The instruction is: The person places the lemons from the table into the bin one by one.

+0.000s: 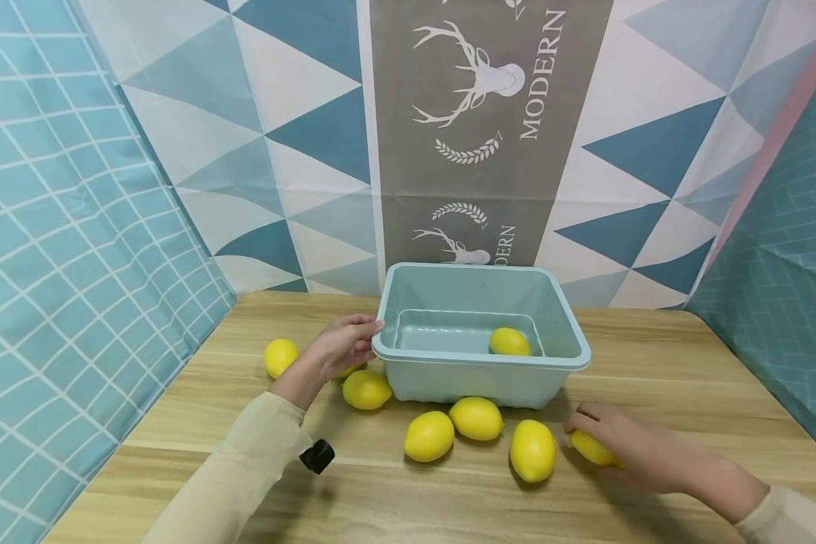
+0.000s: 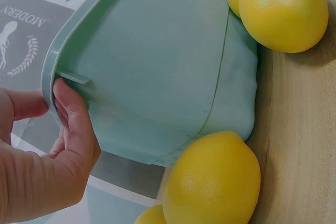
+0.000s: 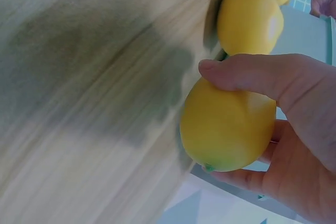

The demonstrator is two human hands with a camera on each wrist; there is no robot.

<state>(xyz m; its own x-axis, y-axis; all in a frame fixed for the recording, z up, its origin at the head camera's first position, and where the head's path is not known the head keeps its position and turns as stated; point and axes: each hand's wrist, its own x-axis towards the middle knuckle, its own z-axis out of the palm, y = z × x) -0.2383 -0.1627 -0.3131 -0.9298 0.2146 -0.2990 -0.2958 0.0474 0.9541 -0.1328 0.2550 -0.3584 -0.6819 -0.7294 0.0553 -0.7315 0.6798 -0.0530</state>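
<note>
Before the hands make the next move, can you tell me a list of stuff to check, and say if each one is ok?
1. Right hand has a good hold: ok, thumb and fingers are around the held lemon.
2. Left hand is on the bin: ok, it pinches the rim.
3. Bin stands upright, open side up: ok.
4. Room in the bin: ok, just one inside lemon shows.
5. Every lemon in the bin: not ok, several loose lemons lie outside it.
6. Held lemon lifted off the table: cannot tell, it looks very close to the wood.
</note>
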